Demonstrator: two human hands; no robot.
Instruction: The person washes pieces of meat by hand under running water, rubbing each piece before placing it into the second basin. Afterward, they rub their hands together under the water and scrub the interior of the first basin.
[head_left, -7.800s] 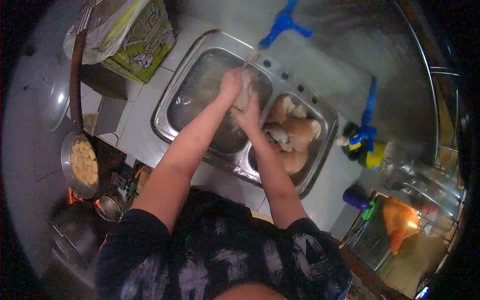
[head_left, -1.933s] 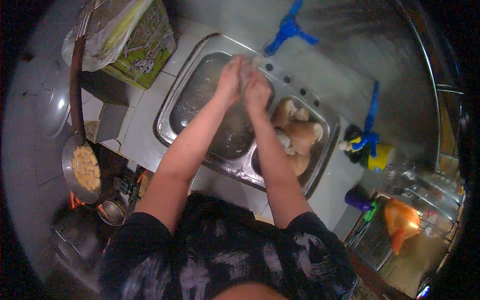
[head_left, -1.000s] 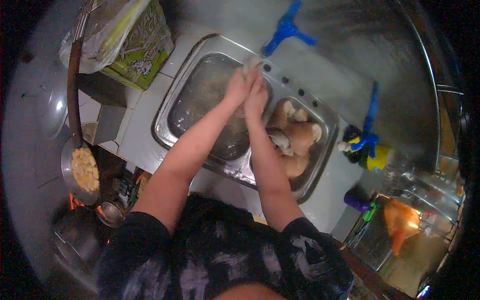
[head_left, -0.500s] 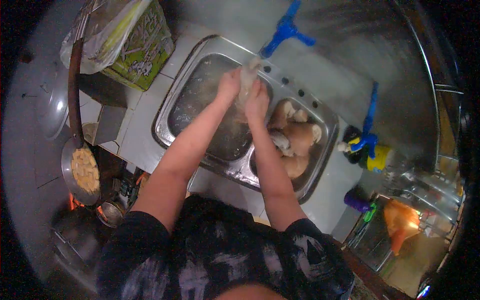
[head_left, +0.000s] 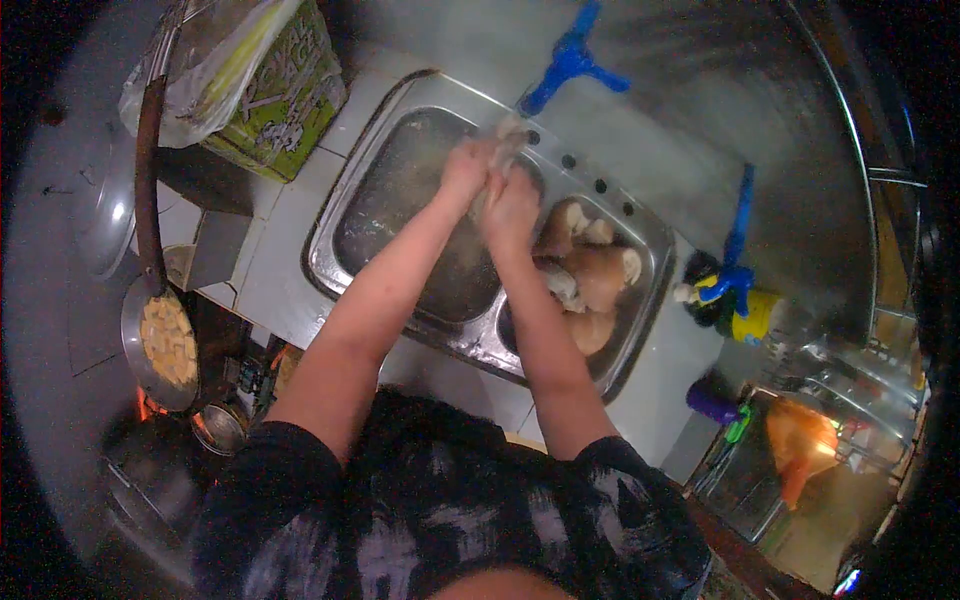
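Over the left basin of a steel double sink (head_left: 415,85), my left hand (head_left: 468,172) and my right hand (head_left: 512,207) are closed around a pale piece of raw chicken (head_left: 507,150). Both hands are slightly blurred, and they hide most of the piece. It is just below the blue faucet (head_left: 572,62). Wet, cloudy water shows in the left basin beneath. Several larger pieces of raw chicken (head_left: 598,275) lie heaped in the right basin, partly covered by my right forearm.
To the left, a pan (head_left: 165,345) with pale chunks sits over a flame, its long handle (head_left: 150,180) rising. A green box (head_left: 285,100) lined with plastic stands behind. On the right are a blue tap (head_left: 740,225), a yellow container (head_left: 757,316) and an orange funnel (head_left: 800,440).
My hands have drawn closer together on the chicken piece, the left shifting slightly right. The piece now tilts more to the right and is more covered.
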